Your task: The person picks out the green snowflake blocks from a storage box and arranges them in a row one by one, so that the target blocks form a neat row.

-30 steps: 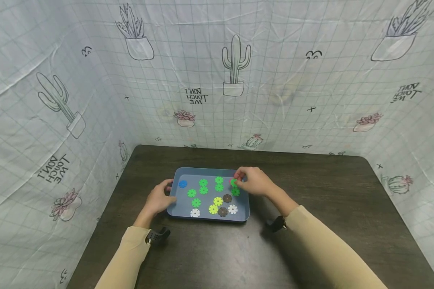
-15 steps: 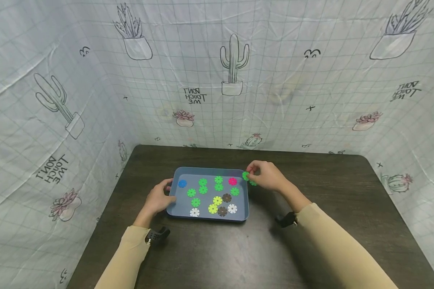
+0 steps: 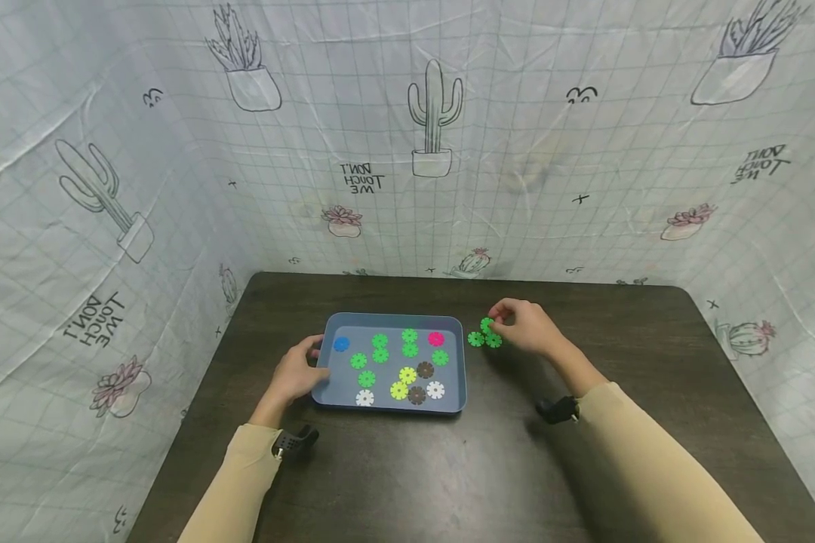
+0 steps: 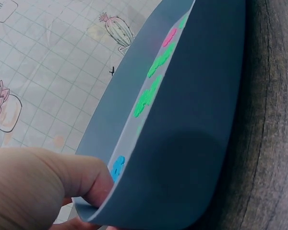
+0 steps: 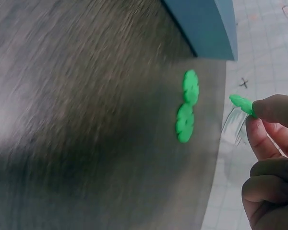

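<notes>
A blue-grey tray lies on the table, and my left hand grips its left end. In the left wrist view the thumb hooks over the rim. Right of the tray, my right hand pinches a green notched disc between thumb and fingertips. Close below it, two green discs lie side by side on the table. Inside the tray are several green discs, a blue disc, a pink disc, two yellow discs, two brown discs and two white discs.
The dark wooden table extends around the tray on all sides. A white cloth printed with cacti and grid lines hangs behind the table and along both sides. Black straps circle both wrists.
My right hand has moved right, from over the tray's right end across its rim to the table, with the green disc in its fingers. The pink disc is now uncovered. My left hand stays put.
</notes>
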The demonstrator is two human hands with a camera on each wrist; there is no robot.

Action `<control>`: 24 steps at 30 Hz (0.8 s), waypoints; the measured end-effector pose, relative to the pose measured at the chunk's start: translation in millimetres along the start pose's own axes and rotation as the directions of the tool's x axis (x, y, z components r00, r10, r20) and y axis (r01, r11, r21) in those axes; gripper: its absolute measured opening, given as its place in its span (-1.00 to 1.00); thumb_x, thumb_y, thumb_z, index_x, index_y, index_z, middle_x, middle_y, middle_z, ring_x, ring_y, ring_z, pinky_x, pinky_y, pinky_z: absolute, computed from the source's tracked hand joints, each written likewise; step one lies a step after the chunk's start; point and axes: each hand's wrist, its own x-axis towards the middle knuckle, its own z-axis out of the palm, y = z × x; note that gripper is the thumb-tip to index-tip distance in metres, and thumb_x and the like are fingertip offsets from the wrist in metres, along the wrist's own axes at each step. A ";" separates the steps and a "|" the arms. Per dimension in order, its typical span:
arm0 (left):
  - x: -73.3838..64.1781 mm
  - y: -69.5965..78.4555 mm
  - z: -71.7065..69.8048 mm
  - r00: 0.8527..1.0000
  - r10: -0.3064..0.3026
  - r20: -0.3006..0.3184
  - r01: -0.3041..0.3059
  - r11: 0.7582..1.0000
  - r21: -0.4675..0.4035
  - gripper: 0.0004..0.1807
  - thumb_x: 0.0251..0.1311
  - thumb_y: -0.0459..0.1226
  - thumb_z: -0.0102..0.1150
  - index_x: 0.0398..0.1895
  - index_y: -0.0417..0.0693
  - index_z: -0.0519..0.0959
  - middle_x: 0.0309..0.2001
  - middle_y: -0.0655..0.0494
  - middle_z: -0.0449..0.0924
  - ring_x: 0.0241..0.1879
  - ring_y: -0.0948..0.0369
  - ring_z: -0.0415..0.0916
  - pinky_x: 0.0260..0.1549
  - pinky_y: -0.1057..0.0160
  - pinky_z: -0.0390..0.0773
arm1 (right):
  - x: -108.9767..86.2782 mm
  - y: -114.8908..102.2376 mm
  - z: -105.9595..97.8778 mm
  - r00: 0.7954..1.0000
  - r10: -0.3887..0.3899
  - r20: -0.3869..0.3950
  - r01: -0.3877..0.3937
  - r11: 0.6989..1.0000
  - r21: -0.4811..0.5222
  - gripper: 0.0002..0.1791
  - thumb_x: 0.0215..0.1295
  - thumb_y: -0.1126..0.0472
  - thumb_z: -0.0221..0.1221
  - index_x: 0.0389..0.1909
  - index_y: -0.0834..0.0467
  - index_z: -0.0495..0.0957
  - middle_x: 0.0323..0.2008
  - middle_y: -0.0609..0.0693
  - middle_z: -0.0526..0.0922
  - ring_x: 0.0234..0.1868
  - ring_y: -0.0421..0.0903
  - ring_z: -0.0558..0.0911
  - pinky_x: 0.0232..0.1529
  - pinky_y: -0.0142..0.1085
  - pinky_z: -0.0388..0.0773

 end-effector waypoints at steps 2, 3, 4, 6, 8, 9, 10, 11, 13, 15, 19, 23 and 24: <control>-0.1 -0.1 0.1 1.000 -0.003 0.003 0.003 1.000 -0.001 -0.19 0.07 -0.41 0.34 0.49 -0.12 0.38 0.17 -0.27 0.58 0.05 -0.17 0.56 -0.10 -0.10 0.61 | -2.5 5.3 -1.1 1.000 0.011 -0.003 -0.011 1.000 0.000 -0.82 0.40 0.16 0.26 -0.08 0.15 0.66 -0.27 -0.02 0.66 -0.25 -0.03 0.58 -0.21 -0.10 0.47; 0.0 0.0 0.2 1.000 -0.006 0.003 0.006 1.000 -0.002 -0.19 0.07 -0.41 0.34 0.49 -0.11 0.38 0.17 -0.27 0.57 0.05 -0.17 0.56 -0.10 -0.10 0.62 | -3.6 8.0 -1.6 1.000 0.013 -0.008 -0.013 1.000 -0.003 -0.82 0.40 0.17 0.26 -0.08 0.16 0.66 -0.27 -0.02 0.67 -0.25 -0.03 0.59 -0.21 -0.10 0.47; 0.0 0.0 0.2 1.000 -0.008 0.004 0.008 1.000 -0.003 -0.19 0.07 -0.41 0.34 0.49 -0.11 0.38 0.18 -0.27 0.57 0.05 -0.17 0.56 -0.10 -0.09 0.61 | -4.4 10.6 -2.2 1.000 0.017 -0.015 -0.017 1.000 -0.005 -0.82 0.40 0.17 0.26 -0.09 0.16 0.67 -0.27 -0.02 0.67 -0.24 -0.03 0.59 -0.20 -0.10 0.48; 0.0 0.1 0.2 1.000 -0.010 0.005 0.010 1.000 -0.006 -0.19 0.07 -0.42 0.34 0.49 -0.10 0.38 0.18 -0.27 0.57 0.05 -0.18 0.56 -0.10 -0.10 0.62 | -5.9 16.2 -3.0 0.999 0.023 -0.026 -0.024 1.000 -0.008 -0.82 0.40 0.18 0.26 -0.08 0.16 0.67 -0.27 -0.02 0.67 -0.23 -0.03 0.60 -0.20 -0.10 0.48; 0.0 0.2 0.1 1.000 -0.010 0.004 0.010 1.000 -0.006 -0.19 0.07 -0.42 0.34 0.49 -0.10 0.39 0.18 -0.27 0.57 0.05 -0.18 0.56 -0.10 -0.11 0.62 | -7.2 21.8 -3.6 0.999 0.033 -0.034 -0.034 0.999 -0.004 -0.82 0.40 0.18 0.26 -0.08 0.17 0.67 -0.28 -0.01 0.68 -0.23 -0.02 0.60 -0.20 -0.09 0.48; 0.0 0.2 0.1 1.000 -0.009 0.003 0.009 1.000 -0.004 -0.19 0.07 -0.42 0.34 0.49 -0.10 0.39 0.17 -0.26 0.57 0.05 -0.18 0.56 -0.10 -0.10 0.61 | -8.1 24.0 -4.0 0.999 0.036 -0.033 -0.037 0.999 -0.004 -0.81 0.41 0.18 0.26 -0.08 0.18 0.67 -0.27 0.00 0.68 -0.23 -0.01 0.60 -0.21 -0.09 0.47; 0.1 0.0 0.0 1.000 -0.008 0.002 0.008 1.000 -0.003 -0.19 0.06 -0.42 0.34 0.48 -0.10 0.40 0.17 -0.26 0.58 0.05 -0.18 0.56 -0.10 -0.10 0.62 | -8.6 26.2 -4.2 0.999 0.042 -0.030 -0.042 0.999 -0.002 -0.81 0.41 0.17 0.26 -0.08 0.18 0.67 -0.27 0.00 0.68 -0.23 -0.01 0.60 -0.21 -0.09 0.47; 0.1 -0.2 -0.1 1.000 -0.007 0.002 0.007 1.000 -0.002 -0.19 0.06 -0.42 0.34 0.48 -0.10 0.40 0.17 -0.26 0.58 0.04 -0.17 0.56 -0.10 -0.10 0.62 | -9.3 28.4 -4.4 0.998 0.049 -0.026 -0.050 0.999 -0.001 -0.81 0.41 0.17 0.26 -0.08 0.18 0.67 -0.27 0.00 0.68 -0.23 -0.01 0.60 -0.21 -0.09 0.47; 0.4 -0.3 0.0 1.000 -0.007 0.001 0.007 1.000 -0.001 -0.19 0.06 -0.42 0.34 0.48 -0.10 0.39 0.16 -0.26 0.58 0.04 -0.17 0.56 -0.11 -0.09 0.62 | -10.9 32.7 -4.4 0.998 0.064 -0.021 -0.064 0.998 -0.005 -0.80 0.41 0.17 0.26 -0.08 0.19 0.67 -0.27 0.00 0.68 -0.23 -0.01 0.61 -0.20 -0.09 0.47; 0.7 -0.3 0.2 1.000 -0.008 0.003 0.008 1.000 -0.001 -0.19 0.07 -0.42 0.34 0.49 -0.10 0.39 0.17 -0.26 0.58 0.03 -0.16 0.57 -0.11 -0.08 0.62 | -12.6 36.8 -4.2 0.997 0.076 -0.016 -0.076 0.997 -0.012 -0.80 0.41 0.17 0.26 -0.08 0.20 0.66 -0.27 0.00 0.69 -0.24 -0.02 0.61 -0.20 -0.09 0.48; 0.8 -1.0 0.8 1.000 -0.004 0.004 0.004 1.000 -0.005 -0.19 0.08 -0.42 0.33 0.49 -0.11 0.38 0.17 -0.26 0.58 0.03 -0.16 0.57 -0.12 -0.08 0.63 | -15.6 43.3 -3.6 0.994 0.105 -0.010 -0.105 0.994 -0.026 -0.80 0.40 0.17 0.26 -0.10 0.21 0.66 -0.30 -0.01 0.70 -0.28 -0.04 0.61 -0.21 -0.10 0.48; 0.7 -2.1 1.0 1.000 0.004 0.002 -0.004 1.000 -0.009 -0.20 0.07 -0.43 0.33 0.49 -0.12 0.39 0.16 -0.26 0.58 0.04 -0.17 0.57 -0.11 -0.09 0.63 | -17.9 47.1 -3.3 0.992 0.127 -0.001 -0.126 0.991 -0.037 -0.80 0.40 0.17 0.25 -0.11 0.22 0.65 -0.27 0.03 0.70 -0.27 -0.01 0.62 -0.20 -0.07 0.51; 0.6 -2.0 1.0 1.000 0.004 0.001 -0.004 1.000 -0.009 -0.20 0.06 -0.43 0.33 0.48 -0.12 0.39 0.16 -0.26 0.58 0.04 -0.17 0.57 -0.11 -0.10 0.63 | -18.3 47.6 -3.1 0.991 0.132 0.000 -0.132 0.990 -0.042 -0.79 0.40 0.16 0.25 -0.10 0.22 0.65 -0.25 0.05 0.70 -0.25 0.01 0.63 -0.19 -0.05 0.52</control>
